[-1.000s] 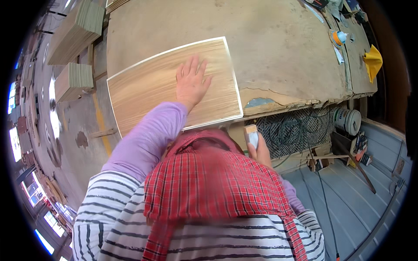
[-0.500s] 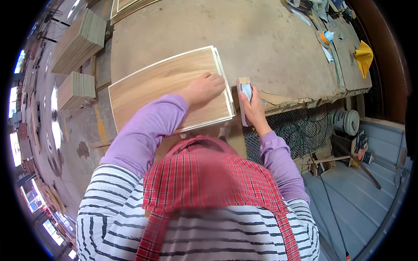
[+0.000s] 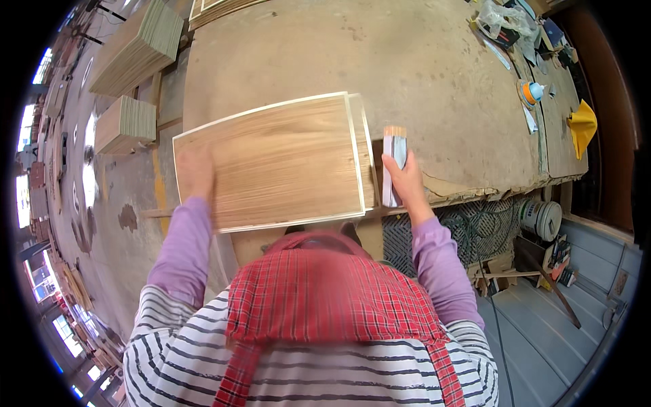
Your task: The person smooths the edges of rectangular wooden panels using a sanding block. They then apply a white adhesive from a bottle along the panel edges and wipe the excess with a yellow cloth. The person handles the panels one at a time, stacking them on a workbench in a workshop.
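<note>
My right hand (image 3: 408, 180): fingers closed around block (image 3: 399, 152), pale end pointing away from me. Block is just right of panel (image 3: 285, 163). Panel lies on bench (image 3: 291, 61), near front edge, over second panel (image 3: 364, 125), which shows as strip at right side. My left hand (image 3: 196, 169): at left end of panel, blurred; if grip is wide or narrow, I cannot tell.

Yellow cloth (image 3: 582, 129) at right, blue-topped bottle (image 3: 536, 91) near it, crumpled clear plastic (image 3: 505, 20) beyond — white bucket (image 3: 541, 218) below.
</note>
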`<state>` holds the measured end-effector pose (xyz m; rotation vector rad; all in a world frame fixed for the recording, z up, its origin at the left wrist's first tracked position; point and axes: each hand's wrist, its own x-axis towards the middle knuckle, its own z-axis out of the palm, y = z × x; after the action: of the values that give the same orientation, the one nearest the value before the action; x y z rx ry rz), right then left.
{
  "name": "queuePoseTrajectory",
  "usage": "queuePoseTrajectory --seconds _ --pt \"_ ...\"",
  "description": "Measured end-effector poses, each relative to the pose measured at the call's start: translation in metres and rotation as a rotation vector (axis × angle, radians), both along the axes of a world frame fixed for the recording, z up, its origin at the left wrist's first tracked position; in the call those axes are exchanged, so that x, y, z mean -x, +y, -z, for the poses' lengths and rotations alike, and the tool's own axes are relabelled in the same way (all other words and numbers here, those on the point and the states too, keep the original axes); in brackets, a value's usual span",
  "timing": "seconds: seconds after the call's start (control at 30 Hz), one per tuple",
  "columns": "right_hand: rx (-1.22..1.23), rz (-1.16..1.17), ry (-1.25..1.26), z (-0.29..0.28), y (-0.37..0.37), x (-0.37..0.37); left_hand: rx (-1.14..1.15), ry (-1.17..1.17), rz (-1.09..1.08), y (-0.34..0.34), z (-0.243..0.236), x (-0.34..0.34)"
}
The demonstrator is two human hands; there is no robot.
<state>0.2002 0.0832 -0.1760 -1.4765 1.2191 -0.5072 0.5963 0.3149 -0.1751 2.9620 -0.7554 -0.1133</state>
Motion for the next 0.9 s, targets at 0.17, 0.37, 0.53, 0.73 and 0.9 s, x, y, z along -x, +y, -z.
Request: queuePoseTrajectory --seconds 0.17,0.37,0.53,0.73,0.9 --pt "-0.155 0.012 -0.259 -0.020 0.039 -0.008 0.347 0.184 -0.465 0.123 0.046 -0.043" --pt "-0.166 -0.045 -0.255 -0.021 0.065 -0.012 0.616 0.565 -0.433 0.122 0.041 -0.032" --pt "-0.072 -0.045 -0.040 -0.035 0.052 -0.001 0.514 0.470 -0.310 0.119 0.050 -0.030" --pt "0.235 -0.039 0.065 -0.021 0.056 -0.013 0.503 0.639 -0.362 0.124 0.038 -0.036" --pt "0.264 -0.272 0.043 -0.018 0.082 -0.050 0.642 0.940 -0.433 0.112 0.006 -0.030"
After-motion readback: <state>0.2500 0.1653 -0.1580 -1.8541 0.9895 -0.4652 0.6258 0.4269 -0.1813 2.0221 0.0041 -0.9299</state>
